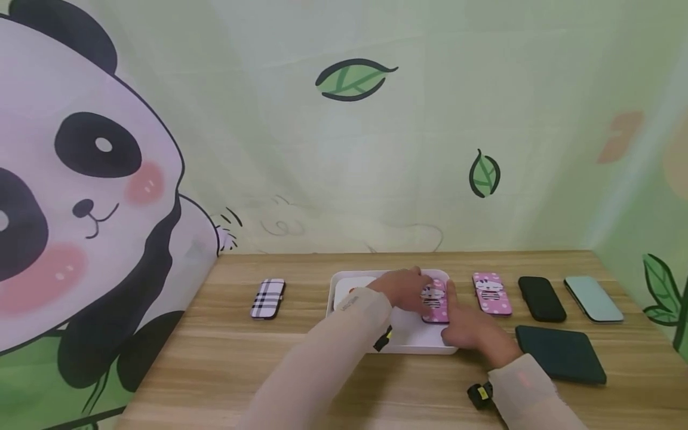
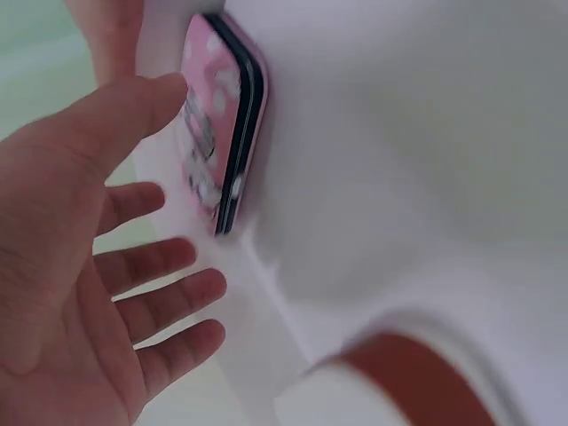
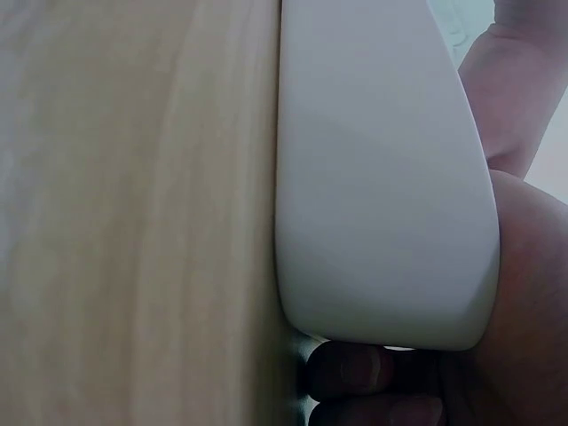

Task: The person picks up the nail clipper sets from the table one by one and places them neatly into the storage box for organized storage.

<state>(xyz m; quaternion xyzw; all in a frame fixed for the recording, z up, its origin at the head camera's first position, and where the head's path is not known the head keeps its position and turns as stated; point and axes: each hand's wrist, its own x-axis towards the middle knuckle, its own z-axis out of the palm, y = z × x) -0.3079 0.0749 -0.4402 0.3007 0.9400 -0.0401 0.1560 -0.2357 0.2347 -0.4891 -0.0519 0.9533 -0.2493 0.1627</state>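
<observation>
A white tray [image 1: 414, 341] sits on the wooden table. Inside it, at the right end, leans a pink case [image 1: 439, 312] with white dots, a cartoon animal and a dark edge. My left hand [image 1: 404, 289] reaches over the tray; in the left wrist view its fingers are spread, with the thumb tip right at the pink case [image 2: 209, 115]. My right hand [image 1: 474, 329] grips the tray's right end. In the right wrist view, fingers [image 3: 355, 368] curl around the tray's outer wall [image 3: 382, 195], palm at the rim. A white item [image 1: 344, 291] lies at the tray's left.
A plaid case [image 1: 267, 298] lies left of the tray. To the right lie a second pink case [image 1: 493, 301], a black case [image 1: 541, 300], a pale mint case [image 1: 593, 300] and a larger dark flat case [image 1: 561, 355]. Behind hangs a printed curtain [image 1: 258, 119].
</observation>
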